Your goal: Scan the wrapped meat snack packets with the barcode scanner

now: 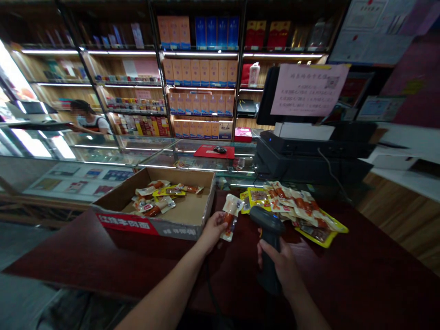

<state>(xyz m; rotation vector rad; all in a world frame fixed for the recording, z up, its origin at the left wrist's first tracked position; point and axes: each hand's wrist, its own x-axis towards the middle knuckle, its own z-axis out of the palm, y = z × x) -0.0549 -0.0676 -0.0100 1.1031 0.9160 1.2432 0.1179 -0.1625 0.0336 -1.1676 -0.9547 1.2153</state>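
Between the fingers of my left hand (216,228) is a packaged sausage (231,215), a clear and white pouch with a reddish-brown filling. My right hand (280,261) is wrapped round the handle of a black barcode scanner (268,224), whose head tilts toward the pouch. Left of my left hand stands an open cardboard box (185,224) with several snack packs (160,206) lying inside. Beyond the scanner, to the right, a heap of similar packs (297,201) lies on the dark red counter (144,266), some with yellow edges.
A monitor with a pink notice (309,89) stands on a black cash register unit (292,156) at the right. A mouse (220,149) rests on a red mat (202,151) on the glass case. Farther left, a person (89,121) is behind the counter. Boxed goods (202,73) fill the back shelves.
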